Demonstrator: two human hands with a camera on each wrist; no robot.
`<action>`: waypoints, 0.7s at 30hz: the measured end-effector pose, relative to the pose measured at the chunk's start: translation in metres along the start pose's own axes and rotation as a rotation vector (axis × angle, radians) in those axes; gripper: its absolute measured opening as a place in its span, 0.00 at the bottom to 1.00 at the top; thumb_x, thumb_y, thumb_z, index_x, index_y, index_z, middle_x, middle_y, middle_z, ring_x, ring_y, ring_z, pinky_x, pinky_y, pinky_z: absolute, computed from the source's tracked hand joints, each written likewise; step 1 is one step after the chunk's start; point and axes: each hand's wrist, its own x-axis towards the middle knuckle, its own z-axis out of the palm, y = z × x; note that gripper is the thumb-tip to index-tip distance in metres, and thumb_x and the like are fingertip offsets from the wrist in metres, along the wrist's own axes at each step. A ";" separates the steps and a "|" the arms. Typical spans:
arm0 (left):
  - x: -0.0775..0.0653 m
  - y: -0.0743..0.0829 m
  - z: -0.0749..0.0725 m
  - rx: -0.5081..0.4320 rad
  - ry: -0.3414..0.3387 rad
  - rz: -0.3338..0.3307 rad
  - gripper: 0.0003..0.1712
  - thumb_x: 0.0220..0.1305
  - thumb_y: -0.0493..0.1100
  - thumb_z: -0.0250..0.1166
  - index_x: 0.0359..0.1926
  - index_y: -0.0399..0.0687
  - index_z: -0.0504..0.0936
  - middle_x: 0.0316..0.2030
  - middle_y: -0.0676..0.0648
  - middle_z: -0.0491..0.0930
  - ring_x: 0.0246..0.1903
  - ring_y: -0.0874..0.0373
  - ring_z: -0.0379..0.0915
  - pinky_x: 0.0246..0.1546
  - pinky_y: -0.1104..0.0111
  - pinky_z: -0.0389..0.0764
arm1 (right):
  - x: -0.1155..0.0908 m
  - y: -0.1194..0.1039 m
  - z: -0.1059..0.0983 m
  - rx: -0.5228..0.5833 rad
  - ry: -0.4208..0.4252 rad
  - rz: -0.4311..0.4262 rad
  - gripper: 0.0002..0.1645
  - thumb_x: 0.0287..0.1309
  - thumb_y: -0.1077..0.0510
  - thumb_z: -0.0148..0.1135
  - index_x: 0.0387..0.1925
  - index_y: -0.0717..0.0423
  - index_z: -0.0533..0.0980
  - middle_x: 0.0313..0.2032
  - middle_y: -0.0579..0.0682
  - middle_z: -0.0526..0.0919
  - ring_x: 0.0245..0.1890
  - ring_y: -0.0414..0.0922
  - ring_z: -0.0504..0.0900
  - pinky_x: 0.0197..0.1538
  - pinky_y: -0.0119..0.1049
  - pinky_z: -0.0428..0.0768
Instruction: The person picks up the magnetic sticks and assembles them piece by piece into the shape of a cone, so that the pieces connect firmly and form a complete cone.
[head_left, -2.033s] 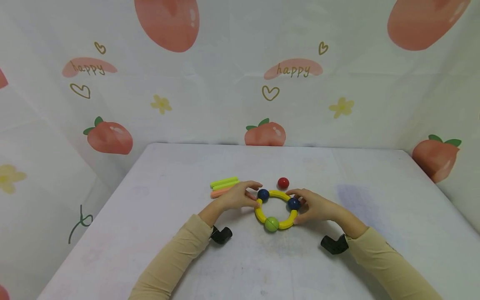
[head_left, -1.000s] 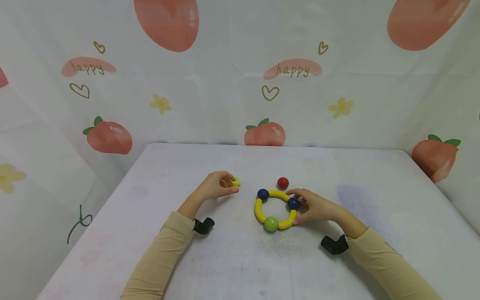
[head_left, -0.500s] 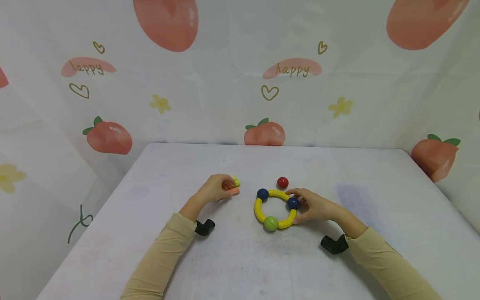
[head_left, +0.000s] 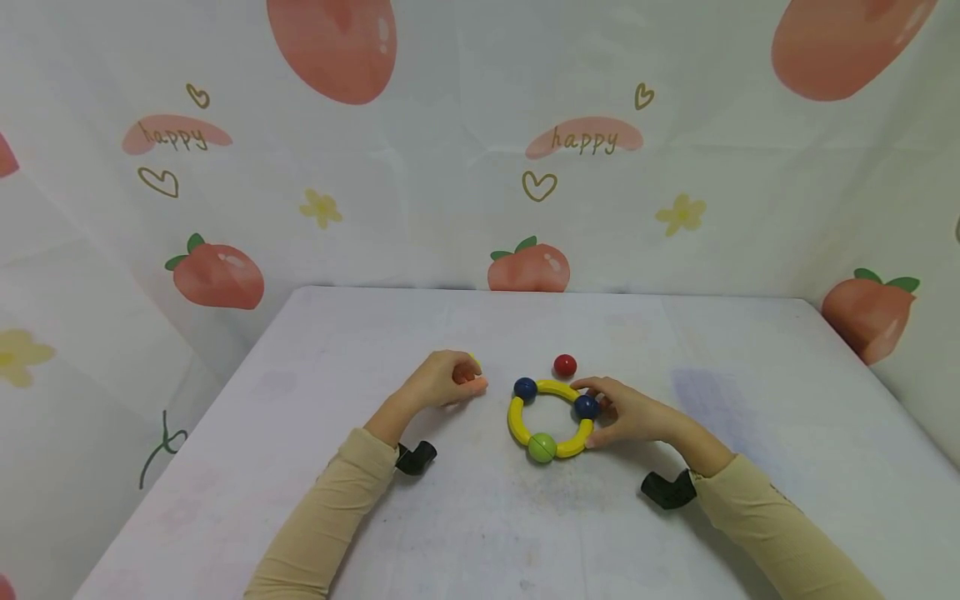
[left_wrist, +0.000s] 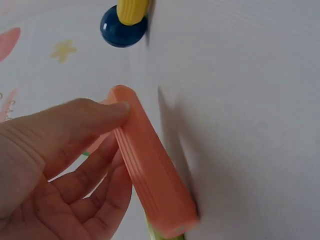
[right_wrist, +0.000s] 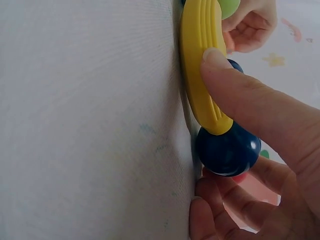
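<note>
My left hand (head_left: 441, 382) pinches an orange stick (left_wrist: 152, 160) between thumb and fingers, just above the table at a tilt. Partly hidden behind it lies a yellow-green stick (left_wrist: 159, 235). To the right, a ring of yellow curved rods (head_left: 517, 422) lies flat, joined by a green ball (head_left: 542, 447), one dark blue ball (head_left: 525, 388) and another dark blue ball (right_wrist: 229, 149). My right hand (head_left: 636, 414) grips the ring's right side: its thumb presses a yellow rod (right_wrist: 197, 65), and its fingers curl behind the blue ball.
A loose red ball (head_left: 565, 365) sits just behind the ring. The white table (head_left: 480, 533) ends at a white cloth backdrop (head_left: 420, 208) printed with peaches. Black wrist-worn pieces (head_left: 669, 490) rest close to the tabletop.
My left hand has left the ring, gone left to the sticks, and taken hold of the orange one, now shifted slightly right. My right hand stays at the ring.
</note>
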 end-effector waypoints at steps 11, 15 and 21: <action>0.001 0.008 -0.004 -0.152 0.016 0.049 0.18 0.55 0.36 0.65 0.49 0.39 0.81 0.39 0.42 0.82 0.37 0.55 0.77 0.41 0.70 0.79 | 0.000 0.001 0.000 -0.009 0.000 -0.011 0.49 0.44 0.50 0.73 0.64 0.60 0.59 0.53 0.62 0.69 0.44 0.48 0.68 0.50 0.41 0.72; 0.000 0.013 -0.005 -0.197 0.017 0.064 0.18 0.54 0.36 0.64 0.48 0.39 0.81 0.40 0.42 0.81 0.38 0.54 0.77 0.42 0.69 0.79 | 0.000 0.001 0.000 -0.012 0.001 -0.012 0.49 0.44 0.50 0.73 0.64 0.60 0.59 0.53 0.61 0.69 0.44 0.48 0.68 0.49 0.39 0.72; 0.001 0.018 -0.003 -0.236 0.005 0.052 0.17 0.53 0.34 0.65 0.47 0.40 0.80 0.41 0.43 0.81 0.38 0.56 0.76 0.41 0.70 0.78 | 0.000 0.000 0.000 -0.014 0.000 -0.007 0.49 0.44 0.49 0.73 0.64 0.60 0.59 0.53 0.61 0.69 0.44 0.48 0.68 0.50 0.40 0.72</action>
